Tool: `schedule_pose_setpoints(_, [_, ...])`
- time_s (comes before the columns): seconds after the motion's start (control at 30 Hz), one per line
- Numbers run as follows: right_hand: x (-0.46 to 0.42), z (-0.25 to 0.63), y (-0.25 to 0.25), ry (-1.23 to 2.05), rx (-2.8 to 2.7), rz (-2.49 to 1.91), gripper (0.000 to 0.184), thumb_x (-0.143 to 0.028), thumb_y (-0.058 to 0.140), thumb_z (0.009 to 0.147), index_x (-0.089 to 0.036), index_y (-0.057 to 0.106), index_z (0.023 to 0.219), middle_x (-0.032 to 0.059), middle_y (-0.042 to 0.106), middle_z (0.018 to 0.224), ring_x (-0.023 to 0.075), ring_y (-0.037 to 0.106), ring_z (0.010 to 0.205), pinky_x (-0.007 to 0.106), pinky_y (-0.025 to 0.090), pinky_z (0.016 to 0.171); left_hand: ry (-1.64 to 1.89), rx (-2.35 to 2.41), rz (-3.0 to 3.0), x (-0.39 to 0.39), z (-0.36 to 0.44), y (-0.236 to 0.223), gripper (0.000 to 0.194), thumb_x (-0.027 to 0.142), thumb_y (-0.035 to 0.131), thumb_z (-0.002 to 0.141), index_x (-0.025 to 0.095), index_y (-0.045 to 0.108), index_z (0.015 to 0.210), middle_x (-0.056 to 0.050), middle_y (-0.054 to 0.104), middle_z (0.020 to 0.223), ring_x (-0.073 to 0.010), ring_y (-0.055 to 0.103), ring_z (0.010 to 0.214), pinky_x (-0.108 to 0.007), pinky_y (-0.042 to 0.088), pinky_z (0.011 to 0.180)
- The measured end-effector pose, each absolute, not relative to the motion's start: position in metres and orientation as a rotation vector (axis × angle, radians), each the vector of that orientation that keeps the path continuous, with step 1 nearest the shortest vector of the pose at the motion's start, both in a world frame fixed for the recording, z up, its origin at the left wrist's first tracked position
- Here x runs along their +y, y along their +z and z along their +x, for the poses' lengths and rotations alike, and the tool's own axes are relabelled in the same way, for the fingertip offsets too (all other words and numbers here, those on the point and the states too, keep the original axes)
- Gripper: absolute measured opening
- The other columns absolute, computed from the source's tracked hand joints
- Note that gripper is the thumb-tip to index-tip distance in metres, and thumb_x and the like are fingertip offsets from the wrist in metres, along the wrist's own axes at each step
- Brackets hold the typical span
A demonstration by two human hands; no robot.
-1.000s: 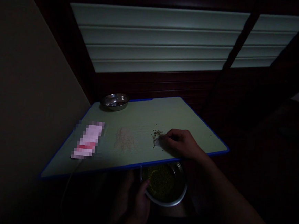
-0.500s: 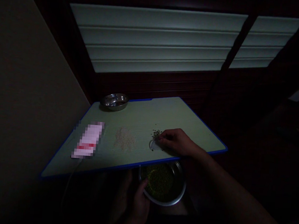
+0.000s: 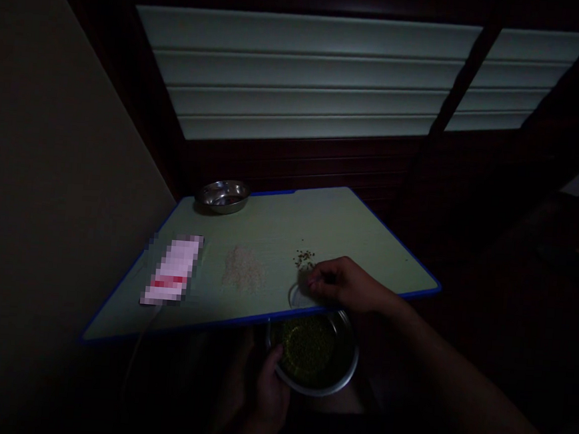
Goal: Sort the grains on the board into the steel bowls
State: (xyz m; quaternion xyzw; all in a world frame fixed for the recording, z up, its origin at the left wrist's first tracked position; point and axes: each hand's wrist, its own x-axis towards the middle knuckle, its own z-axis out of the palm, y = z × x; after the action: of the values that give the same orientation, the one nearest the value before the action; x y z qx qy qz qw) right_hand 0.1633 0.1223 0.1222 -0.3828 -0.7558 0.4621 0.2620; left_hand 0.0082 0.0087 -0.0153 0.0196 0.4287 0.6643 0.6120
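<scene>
My left hand [image 3: 272,389] grips the left rim of a metal bowl [image 3: 344,382], its thumb over the edge. Below the table's front edge, the bowl holds a mass of small green grains [image 3: 309,349]. My right hand [image 3: 339,282] is closed on a clear, round-edged piece [image 3: 299,296], perhaps plastic, which lies against the table top close to the front edge. Just beyond its fingers is a small scatter of dark grains [image 3: 305,258]. Left of that hand, a loose patch of pale grains [image 3: 243,268] lies on the table.
The light green table [image 3: 320,213] has a blue edge. At its back left corner stands a shallow metal bowl [image 3: 222,197] with something dark in it. A blurred-out phone-like object [image 3: 174,269] with a cable lies at the left, near the wall [image 3: 62,179].
My right hand has drawn the clear piece slightly toward the table's front edge, leaving a few dark grains behind it. My left hand still holds the bowl below.
</scene>
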Motion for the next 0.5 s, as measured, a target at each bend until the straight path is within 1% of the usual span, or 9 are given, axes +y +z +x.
schedule_pose_setpoints(0.2, [0.109,0.166,0.115,1.206,-2.03,-1.078,0.013,-0.026,0.063,0.08,-0.015,0.067,0.08,0.0018,0.066,0.072,0.0121,0.056,0.064,0.025,0.043,0.061,1.529,0.993,0.004,0.009,0.009,-0.013,0.049,0.025,0.067,0.069,0.022,0.066,0.118,-0.008,0.076,0.104,-0.0284,0.069,0.099,-0.043,0.052,0.093])
schedule_pose_setpoints(0.3, [0.107,0.168,0.116,1.154,-1.972,-1.098,0.015,-0.029,0.062,0.08,-0.015,0.067,0.08,0.0023,0.066,0.072,0.0126,0.056,0.064,0.025,0.043,0.06,1.545,1.006,0.049,0.008,0.009,-0.007,0.05,0.024,0.065,0.07,0.024,0.066,0.119,-0.007,0.076,0.104,-0.0265,0.069,0.098,-0.04,0.051,0.094])
schedule_pose_setpoints(0.4, [0.114,0.172,0.117,0.965,-1.803,-1.19,0.018,-0.032,0.059,0.08,-0.016,0.065,0.077,0.0027,0.067,0.071,0.0133,0.057,0.063,0.025,0.043,0.058,1.55,1.042,0.105,0.007,0.01,-0.001,0.052,0.022,0.064,0.071,0.025,0.064,0.123,-0.006,0.076,0.106,-0.0263,0.068,0.101,-0.041,0.049,0.098])
schedule_pose_setpoints(0.5, [0.125,0.178,0.116,0.695,-1.668,-1.334,0.018,-0.032,0.058,0.079,-0.016,0.066,0.077,0.0035,0.069,0.072,0.0153,0.059,0.065,0.027,0.044,0.061,1.55,1.049,0.134,0.005,0.011,0.003,0.055,0.021,0.066,0.07,0.025,0.063,0.125,-0.006,0.075,0.109,-0.0266,0.067,0.106,-0.041,0.047,0.1])
